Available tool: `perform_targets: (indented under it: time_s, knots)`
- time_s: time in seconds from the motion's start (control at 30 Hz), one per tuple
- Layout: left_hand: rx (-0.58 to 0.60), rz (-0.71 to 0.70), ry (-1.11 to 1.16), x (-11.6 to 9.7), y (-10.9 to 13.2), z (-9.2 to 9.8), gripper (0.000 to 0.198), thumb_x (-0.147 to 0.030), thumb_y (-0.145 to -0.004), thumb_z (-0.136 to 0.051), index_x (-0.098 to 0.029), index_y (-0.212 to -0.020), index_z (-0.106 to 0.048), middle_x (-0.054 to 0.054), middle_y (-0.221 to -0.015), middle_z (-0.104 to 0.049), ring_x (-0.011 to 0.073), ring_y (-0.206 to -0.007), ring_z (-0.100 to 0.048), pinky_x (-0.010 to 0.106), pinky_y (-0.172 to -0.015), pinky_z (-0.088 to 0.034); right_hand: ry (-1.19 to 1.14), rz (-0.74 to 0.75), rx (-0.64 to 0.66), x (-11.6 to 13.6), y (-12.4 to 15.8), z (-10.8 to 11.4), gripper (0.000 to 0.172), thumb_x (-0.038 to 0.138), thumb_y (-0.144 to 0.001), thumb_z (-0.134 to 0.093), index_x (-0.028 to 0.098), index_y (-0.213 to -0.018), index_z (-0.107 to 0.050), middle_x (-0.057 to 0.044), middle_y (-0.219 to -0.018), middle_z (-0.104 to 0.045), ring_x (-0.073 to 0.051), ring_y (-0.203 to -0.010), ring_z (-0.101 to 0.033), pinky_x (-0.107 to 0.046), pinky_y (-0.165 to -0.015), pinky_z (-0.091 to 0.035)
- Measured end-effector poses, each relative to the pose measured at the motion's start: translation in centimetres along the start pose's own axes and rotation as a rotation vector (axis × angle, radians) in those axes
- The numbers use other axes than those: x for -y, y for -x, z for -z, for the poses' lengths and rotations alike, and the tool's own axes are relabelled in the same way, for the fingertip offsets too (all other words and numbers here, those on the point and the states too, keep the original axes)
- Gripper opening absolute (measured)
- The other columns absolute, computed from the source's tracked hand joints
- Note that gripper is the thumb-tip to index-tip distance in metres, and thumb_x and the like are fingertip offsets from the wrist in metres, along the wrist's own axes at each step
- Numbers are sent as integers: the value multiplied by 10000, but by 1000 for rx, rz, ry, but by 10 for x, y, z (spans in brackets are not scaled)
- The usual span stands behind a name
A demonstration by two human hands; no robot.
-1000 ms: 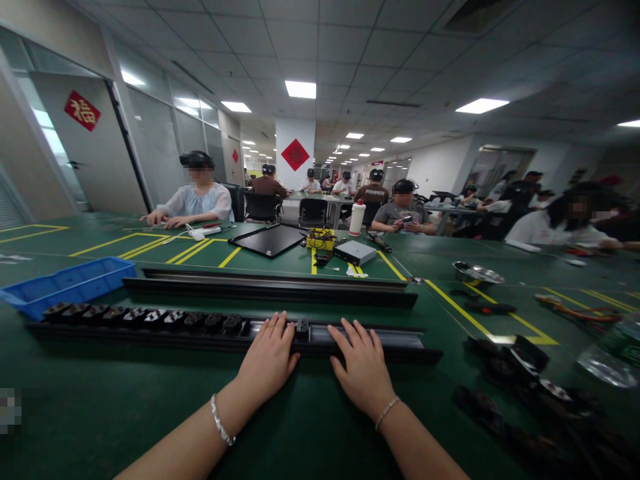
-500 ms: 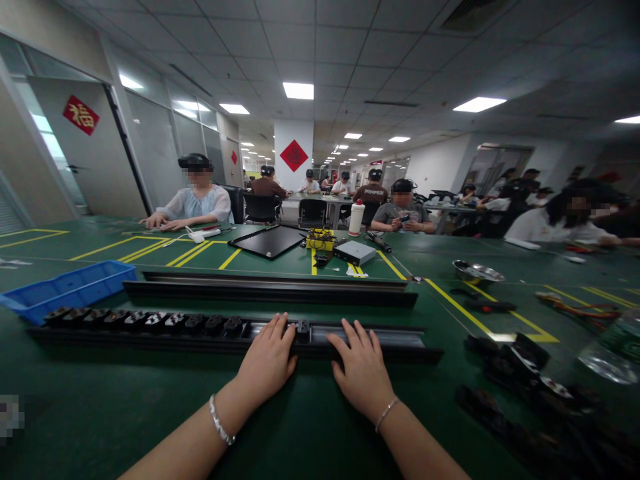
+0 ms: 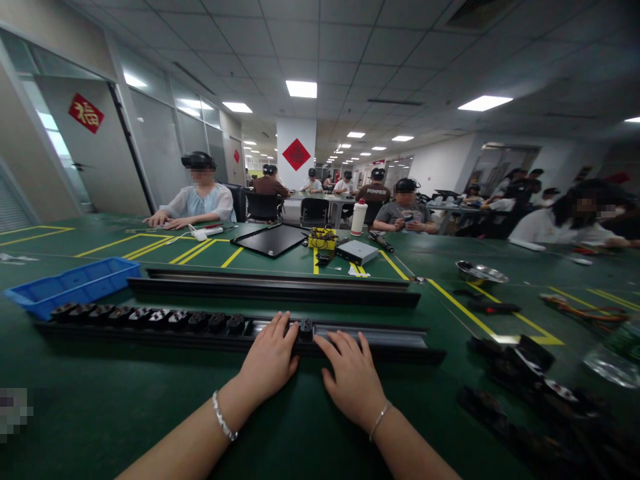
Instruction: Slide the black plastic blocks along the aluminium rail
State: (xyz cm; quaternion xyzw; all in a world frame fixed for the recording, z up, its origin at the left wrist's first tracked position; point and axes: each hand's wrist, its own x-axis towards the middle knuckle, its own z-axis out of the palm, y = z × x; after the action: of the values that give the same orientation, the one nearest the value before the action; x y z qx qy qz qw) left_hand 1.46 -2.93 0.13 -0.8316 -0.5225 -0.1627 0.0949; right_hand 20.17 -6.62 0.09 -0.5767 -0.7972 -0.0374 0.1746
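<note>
A small black block (image 3: 307,328) sits in the channel of the near black rail (image 3: 403,339), in the gap between the person's two hands. The left hand (image 3: 270,350) lies palm down just to the left of the block, its fingers straight and reaching across the rail; it is open and grips nothing. The right hand (image 3: 350,373) is open too, fingers spread and slightly bent over the front edge of the rail, with the forefinger's tip just beside the block's right side. Whether either hand actually touches the block is hard to tell.

Further left in the same rail stands a row of similar blocks (image 3: 179,320), ending near the left hand. To the right of the right hand, the channel shows as a bare grey strip. A second rail (image 3: 280,288) lies behind, roughly parallel, and a blue tray (image 3: 90,288) stands at the left on the green table (image 3: 150,407). A pile of dark parts (image 3: 530,380) lies well off to the right.

Compared with half a second ago, the right hand has slid left along the rail, bringing its forefinger closer to the block. The left hand keeps its place, and the block and the row look unmoved in the rail.
</note>
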Motion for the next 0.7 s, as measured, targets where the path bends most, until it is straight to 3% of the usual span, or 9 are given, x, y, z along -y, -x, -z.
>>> perform_targets:
  time_s: [0.3, 0.7]
  knots:
    - [6, 2, -2, 0, -1, -3, 584, -338, -740, -598, -170, -1278, -446, 165, -1422, -385, 316, -1330, -313, 449, -1038, -346, -16, -60, -39, 9, -5, 3, 489, 186, -801, -449, 375, -1250, -495, -26, -1085, -590, -209, -1065, -477, -493, -1065, -113]
    - [15, -13, -17, 1, 1, -1, 613, -378, -751, -604, -158, -1297, -432, 174, -1431, -370, 318, -1332, -306, 450, -1037, -338, 11, -33, -44, 7, -5, -1, 492, 182, -807, -449, 377, -1258, -469, -20, -1061, -579, -200, -1050, -477, -467, -1063, -101]
